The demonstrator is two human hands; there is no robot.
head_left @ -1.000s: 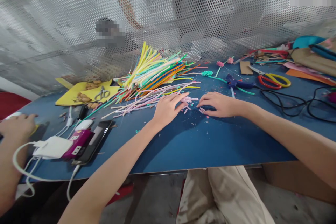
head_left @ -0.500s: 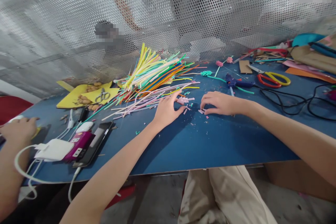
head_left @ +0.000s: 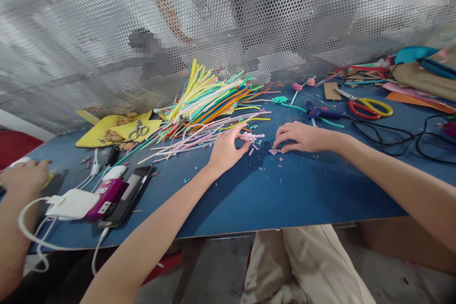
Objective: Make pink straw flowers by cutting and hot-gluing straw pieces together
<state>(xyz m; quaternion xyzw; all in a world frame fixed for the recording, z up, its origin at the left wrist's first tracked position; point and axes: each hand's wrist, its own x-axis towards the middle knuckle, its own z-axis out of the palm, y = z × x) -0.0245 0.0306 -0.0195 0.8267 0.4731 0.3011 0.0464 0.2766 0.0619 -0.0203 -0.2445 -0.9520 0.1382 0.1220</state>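
My left hand [head_left: 228, 148] is closed in a pinch on a pale pink pipe-cleaner piece [head_left: 254, 137] with short stubs, held low over the blue table. To its right, my right hand [head_left: 296, 137] rests palm down with its fingers bent and a gap between thumb and forefinger. Its fingertips are at a few short pink snippets [head_left: 272, 151] on the table. More cut pink bits [head_left: 251, 151] and green bits lie beneath and beside the left hand. Behind the hands are a green pipe-cleaner flower [head_left: 280, 99] on a stem and a blue glue gun [head_left: 325, 112].
A heap of coloured pipe cleaners [head_left: 213, 99] lies behind my left hand. Scissors with red and yellow handles [head_left: 370, 108] and a black cord [head_left: 381, 140] are to the right. A phone [head_left: 130, 197] and chargers [head_left: 73, 203] lie left, near another person's hand [head_left: 26, 175].
My right hand has shifted very slightly, its fingertips still by the pink snippets. The pink piece in my left hand has turned a little and shows more to the right.
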